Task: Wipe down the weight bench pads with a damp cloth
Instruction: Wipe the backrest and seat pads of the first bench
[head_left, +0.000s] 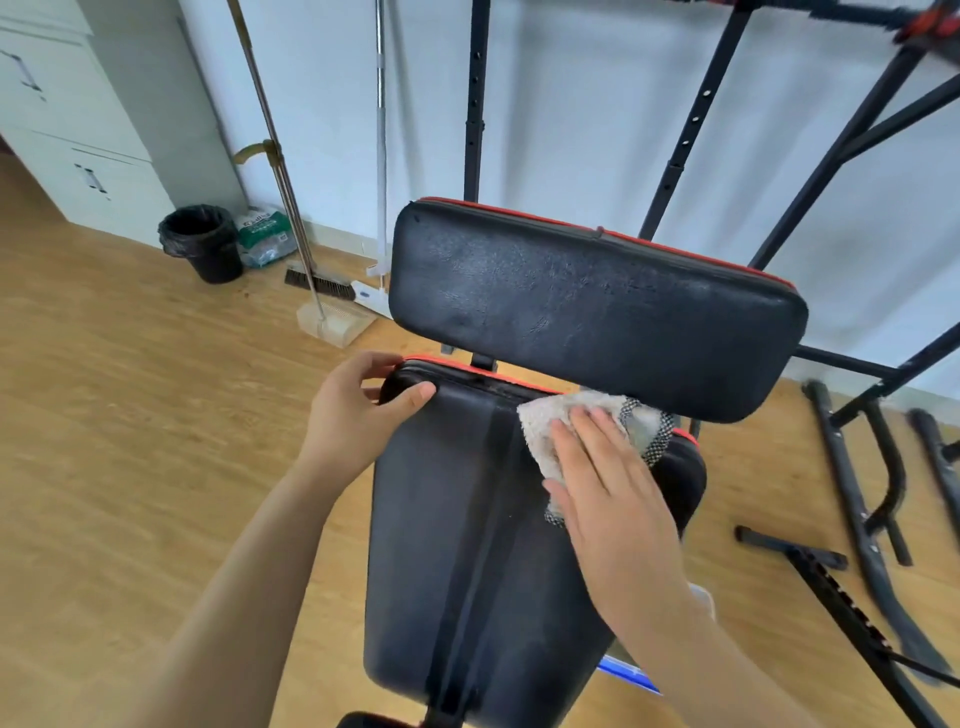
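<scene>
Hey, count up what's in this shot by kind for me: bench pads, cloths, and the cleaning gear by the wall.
Bench pads: 2, upper pad, lower pad
Cloths: 1, cloth
Brooms: 1, broom
Mops: 1, mop
Dustpans: 1, dustpan
Bins: 1, bin
Total: 7

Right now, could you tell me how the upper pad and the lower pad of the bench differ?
The upper pad lies crosswise and untouched; the lower pad runs lengthwise, with the cloth on it under the right hand and the left hand gripping its corner. Both are black with red trim.

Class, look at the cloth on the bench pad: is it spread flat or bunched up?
Mostly spread flat: the cloth lies on the lower pad under the right hand's open palm, edges showing around the fingers.
</scene>
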